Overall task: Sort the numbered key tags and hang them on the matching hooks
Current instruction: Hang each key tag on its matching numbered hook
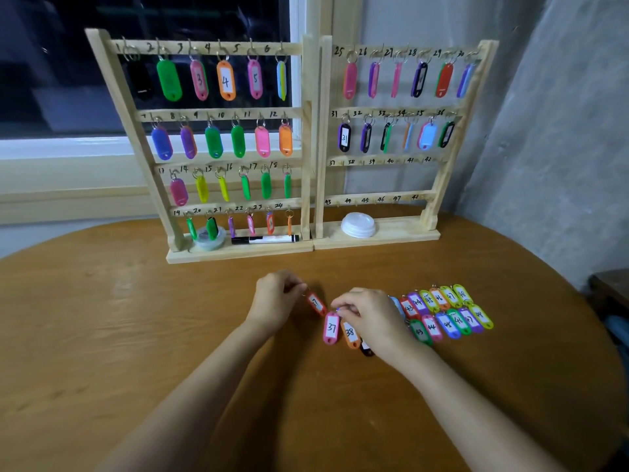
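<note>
Two wooden hook racks stand at the table's back; the left rack (308,137) carries tags on hooks 1 to 24. The right rack (442,178) has tags on 25 to 36, while its hooks 37 to 48 are bare. My left hand (277,299) pinches the ring of a red tag (316,304) marked 37, lifted just off the table. My right hand (369,316) pinches the ring of a pink tag (331,328) marked 37. An orange tag 38 (350,333) lies beside it. Several tags (446,313) numbered 43 to 48 lie in two rows to the right.
A black-and-white marker (265,239) and a small clear tub (211,238) sit on the left rack's base. A white lid (358,225) rests on the right rack's base. A black tag (367,349) peeks from under my right wrist. The round wooden table (136,318) meets a grey wall on the right.
</note>
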A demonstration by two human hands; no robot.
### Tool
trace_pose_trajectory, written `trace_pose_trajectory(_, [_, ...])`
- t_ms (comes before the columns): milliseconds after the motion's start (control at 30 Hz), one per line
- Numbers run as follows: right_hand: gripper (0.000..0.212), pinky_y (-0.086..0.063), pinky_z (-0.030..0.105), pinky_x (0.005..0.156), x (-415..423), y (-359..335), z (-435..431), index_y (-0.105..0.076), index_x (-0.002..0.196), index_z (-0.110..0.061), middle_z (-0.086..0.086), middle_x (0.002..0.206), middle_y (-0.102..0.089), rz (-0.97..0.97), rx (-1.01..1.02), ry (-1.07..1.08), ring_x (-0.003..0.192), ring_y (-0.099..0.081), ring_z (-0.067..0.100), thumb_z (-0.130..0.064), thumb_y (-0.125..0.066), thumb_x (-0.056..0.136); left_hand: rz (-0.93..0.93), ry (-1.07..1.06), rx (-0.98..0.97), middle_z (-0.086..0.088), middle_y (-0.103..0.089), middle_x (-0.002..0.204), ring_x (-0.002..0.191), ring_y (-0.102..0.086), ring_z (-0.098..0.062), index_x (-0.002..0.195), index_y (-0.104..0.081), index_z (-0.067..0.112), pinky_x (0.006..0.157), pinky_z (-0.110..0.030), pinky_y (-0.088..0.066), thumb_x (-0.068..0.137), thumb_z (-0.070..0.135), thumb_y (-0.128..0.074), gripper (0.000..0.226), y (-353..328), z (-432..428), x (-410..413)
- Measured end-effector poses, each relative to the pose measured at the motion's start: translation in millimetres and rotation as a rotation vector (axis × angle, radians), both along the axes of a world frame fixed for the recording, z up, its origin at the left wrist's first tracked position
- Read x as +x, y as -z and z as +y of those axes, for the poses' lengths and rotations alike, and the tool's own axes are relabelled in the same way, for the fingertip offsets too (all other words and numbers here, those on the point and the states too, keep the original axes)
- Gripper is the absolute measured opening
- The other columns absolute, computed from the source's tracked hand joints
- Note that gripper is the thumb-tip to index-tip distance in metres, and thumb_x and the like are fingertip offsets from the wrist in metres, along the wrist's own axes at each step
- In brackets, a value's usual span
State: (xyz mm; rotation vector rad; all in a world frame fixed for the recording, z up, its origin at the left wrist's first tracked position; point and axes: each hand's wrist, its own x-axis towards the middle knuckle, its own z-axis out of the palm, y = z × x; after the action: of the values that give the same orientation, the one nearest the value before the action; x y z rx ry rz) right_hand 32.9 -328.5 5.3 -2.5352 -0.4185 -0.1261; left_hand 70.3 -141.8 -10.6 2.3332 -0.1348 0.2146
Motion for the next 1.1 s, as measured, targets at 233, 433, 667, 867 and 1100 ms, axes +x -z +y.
trace_pose_trajectory(233, [0.012, -0.052, 0.035, 0.079, 8.0, -6.6, -1.4, -0.073, 0.093, -0.019, -0.004, 0.095, -0.068, 0.027, -0.012, 0.021, 0.088, -0.063, 0.013, -0.016, -0.062, 0.091, 0.037, -0.036, -0.066, -0.001, -0.066, 0.084, 0.082, -0.064, -0.015, 0.088, -0.066, 0.014, 0.073, -0.026, -0.053, 0.091, 0.016, -0.063, 0.004, -13.3, 1.9, -0.3])
trace_pose_trajectory(433, [0.008, -0.047, 0.027, 0.068, 12.2, -14.6, -5.3, -0.071, 0.083, -0.028, -0.016, 0.086, -0.06, 0.005, 0.001, 0.034, 0.081, -0.052, 0.003, -0.025, -0.066, 0.088, 0.046, -0.003, -0.117, 0.002, -0.063, 0.072, 0.065, -0.059, -0.006, 0.085, -0.065, 0.014, 0.058, -0.012, -0.045, 0.093, 0.013, -0.059, 0.01, -27.5, -0.5, 2.8])
trace_pose_trajectory(667, [0.008, -0.045, 0.021, 0.06, 43.3, -45.9, -14.5, -0.073, 0.075, -0.025, -0.016, 0.059, -0.059, -0.079, 0.225, 0.071, 0.06, -0.053, -0.003, -0.021, -0.073, 0.081, -0.054, 0.06, -0.176, 0.006, -0.054, 0.063, 0.056, -0.047, -0.005, 0.083, -0.065, 0.009, 0.052, -0.016, -0.037, 0.093, 0.011, -0.059, 0.013, -64.1, -18.2, 33.4])
trace_pose_trajectory(867, [0.01, -0.048, 0.032, 0.065, 99.2, -79.7, -32.6, -0.073, 0.073, -0.018, -0.015, 0.06, -0.06, -0.208, 0.259, 0.151, 0.058, -0.051, 0.004, -0.013, -0.07, 0.082, -0.078, -0.007, -0.251, 0.004, -0.045, 0.054, 0.044, -0.037, -0.004, 0.071, -0.063, 0.013, 0.049, -0.023, -0.031, 0.092, 0.014, -0.062, 0.021, -100.1, -45.9, 78.0])
trace_pose_trajectory(1100, [0.012, -0.052, 0.031, 0.067, 152.1, -108.7, -38.0, -0.073, 0.074, -0.028, -0.015, 0.069, -0.067, -0.219, 0.17, 0.179, 0.07, -0.06, 0.004, -0.022, -0.069, 0.084, -0.101, -0.079, -0.533, -0.012, -0.07, 0.079, 0.078, -0.065, -0.02, 0.074, -0.069, 0.001, 0.083, -0.038, -0.054, 0.09, 0.01, -0.062, 0.02, -128.9, -73.1, 119.6])
